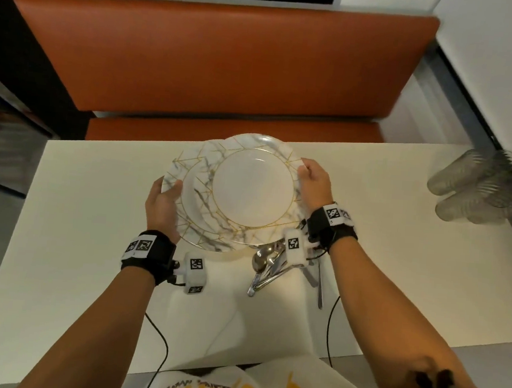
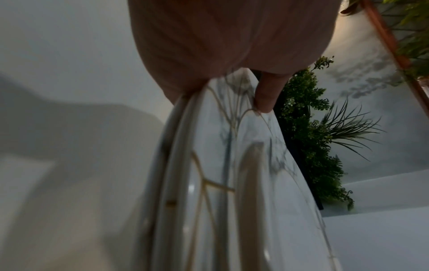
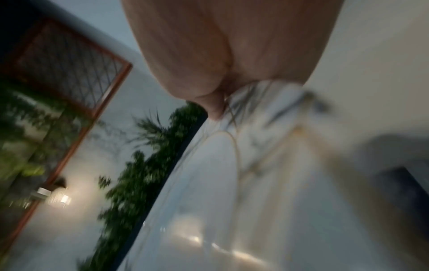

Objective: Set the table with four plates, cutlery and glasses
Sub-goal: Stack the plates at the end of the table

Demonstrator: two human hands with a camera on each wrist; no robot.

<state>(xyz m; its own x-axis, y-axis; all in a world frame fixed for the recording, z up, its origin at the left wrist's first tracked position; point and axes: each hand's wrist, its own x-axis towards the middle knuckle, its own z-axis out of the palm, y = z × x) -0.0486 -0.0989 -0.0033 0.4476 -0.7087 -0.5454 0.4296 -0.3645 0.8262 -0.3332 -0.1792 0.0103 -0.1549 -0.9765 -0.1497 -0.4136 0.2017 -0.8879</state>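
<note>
A stack of white marble-patterned plates with gold lines (image 1: 242, 189) is above the white table (image 1: 74, 240), the top plate shifted to the right of those under it. My left hand (image 1: 164, 204) grips the stack's left rim, with the thumb on top (image 2: 267, 95). My right hand (image 1: 313, 180) holds the top plate's right rim (image 3: 255, 113). A pile of metal cutlery (image 1: 268, 264) lies on the table just under the stack's near edge, partly hidden by my right wrist. Clear ribbed glasses (image 1: 472, 188) lie on their sides at the table's right end.
An orange padded bench (image 1: 213, 60) runs along the table's far side. Green plants (image 2: 311, 139) stand against a white wall. The table's near edge is by my torso.
</note>
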